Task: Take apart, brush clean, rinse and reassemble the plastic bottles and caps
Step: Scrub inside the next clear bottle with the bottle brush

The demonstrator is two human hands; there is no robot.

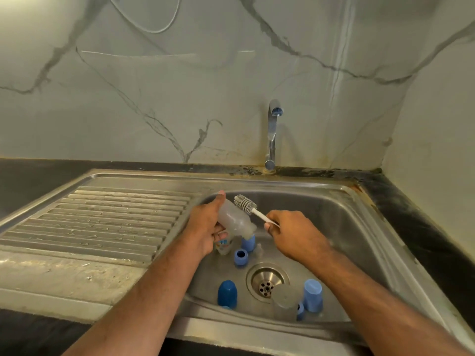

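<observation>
On the left, the ribbed steel draining board (108, 217) runs up to the sink basin (341, 222), with dark counter (38, 176) behind it. The left hand (205, 227) is curled round a frosted clear plastic bottle (235, 219), thumb pressed along its upper side and fingers wrapped beneath. The bottle lies tilted over the basin, its base toward 10 o'clock and its open neck toward 4 o'clock. Just beside it, at about 1 o'clock from the bottle's middle, the grey bristle head of a bottle brush (245, 203) sits outside the bottle, close against its side; whether the bristles touch it I cannot tell. The brush's white handle slants down toward 4 o'clock into the right hand (295, 233), which is closed tight around it.

Under the left hand a second clear bottle (225, 246) lies on the basin floor with a coloured printed label, too blurred to read. At 3 o'clock from it stand a light blue cap (248, 243) and a blue screw ring (241, 257). The drain strainer (267, 281) sits centre. At its 8 o'clock stands a dark blue domed cap (227, 294); at its 5 o'clock a clear cup-like piece (285, 303), and at 4 o'clock a tall light blue cover (312, 294). The chrome tap (272, 134) rises at 12 o'clock against the marble-patterned wall (154, 86).
</observation>
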